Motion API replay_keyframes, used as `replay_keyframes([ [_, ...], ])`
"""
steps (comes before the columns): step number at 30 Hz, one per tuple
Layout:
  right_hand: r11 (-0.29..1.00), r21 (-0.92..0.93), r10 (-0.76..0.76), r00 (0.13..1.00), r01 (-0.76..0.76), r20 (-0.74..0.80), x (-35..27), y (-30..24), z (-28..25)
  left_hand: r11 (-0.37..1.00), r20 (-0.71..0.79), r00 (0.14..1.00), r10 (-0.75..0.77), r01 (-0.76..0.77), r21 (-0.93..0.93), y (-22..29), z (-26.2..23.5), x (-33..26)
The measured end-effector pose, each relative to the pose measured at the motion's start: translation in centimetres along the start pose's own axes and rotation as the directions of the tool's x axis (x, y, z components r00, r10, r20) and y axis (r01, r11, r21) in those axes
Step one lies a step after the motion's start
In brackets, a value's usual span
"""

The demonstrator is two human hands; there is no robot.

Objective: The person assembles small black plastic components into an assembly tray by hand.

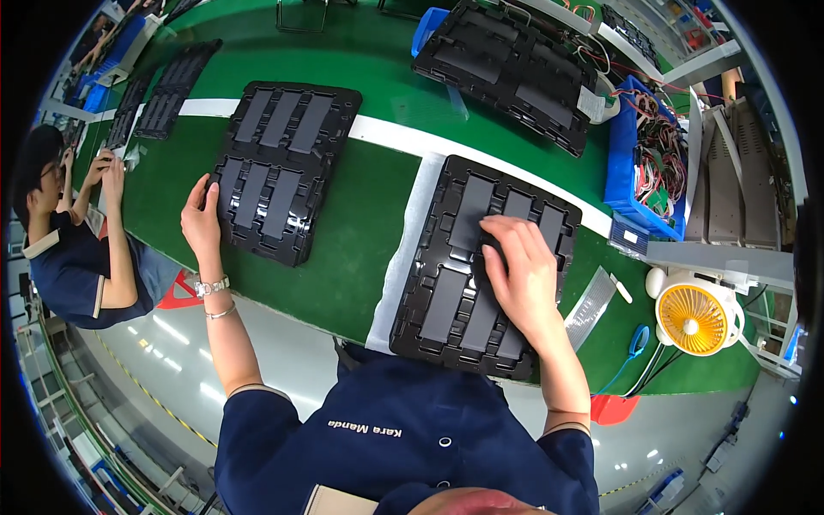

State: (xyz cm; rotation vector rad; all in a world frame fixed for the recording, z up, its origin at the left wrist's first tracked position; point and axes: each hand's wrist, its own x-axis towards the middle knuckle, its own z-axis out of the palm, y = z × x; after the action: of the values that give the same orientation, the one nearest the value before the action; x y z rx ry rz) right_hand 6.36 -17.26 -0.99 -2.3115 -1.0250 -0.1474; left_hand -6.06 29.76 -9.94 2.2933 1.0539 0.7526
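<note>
A black moulded plastic tray (418, 283) lies in front of me, with flat dark grey rectangular pieces (439, 305) in its slots. Over its middle is my right hand (519, 270), fingers curled down and thumb bent in beside an upper piece. What lies between those fingertips is hidden. To the left a second black tray (330, 163) holds similar grey pieces (279, 203) in two rows. My left hand (201, 223) is at this tray's left edge, its thumb and fingers apart and close against the rim.
More black trays (515, 69) stand at the back right, near a blue bin (633, 184) of wires. A yellow-and-white fan (691, 322) and a clear plastic strip (592, 305) sit at right. A co-worker (81, 249) works at far left, beside other trays (172, 94).
</note>
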Motion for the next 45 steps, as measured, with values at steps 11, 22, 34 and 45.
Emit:
replay_keyframes([
  [11,0.954,-0.248,-0.101,0.959,0.168,0.264,2.9,-0.5,0.7,0.991,-0.033,0.997,-0.065,0.069,0.111,2.1,0.1,-1.7],
  [22,0.825,-0.44,-0.445,0.888,0.354,-0.12,4.7,0.7,-1.7,0.576,0.675,0.493,0.549,0.362,-0.733,22.2,0.5,-16.8],
  [34,0.941,-0.206,-0.322,0.892,0.267,-0.316,-0.7,-2.5,-1.4,0.295,0.849,0.358,0.388,0.825,-0.482,26.1,2.8,-19.6],
  [45,0.182,0.885,0.397,0.856,-0.428,0.332,-2.4,-1.9,-2.1,0.442,0.785,0.4,0.472,0.663,-0.604,27.1,2.5,-19.9],
])
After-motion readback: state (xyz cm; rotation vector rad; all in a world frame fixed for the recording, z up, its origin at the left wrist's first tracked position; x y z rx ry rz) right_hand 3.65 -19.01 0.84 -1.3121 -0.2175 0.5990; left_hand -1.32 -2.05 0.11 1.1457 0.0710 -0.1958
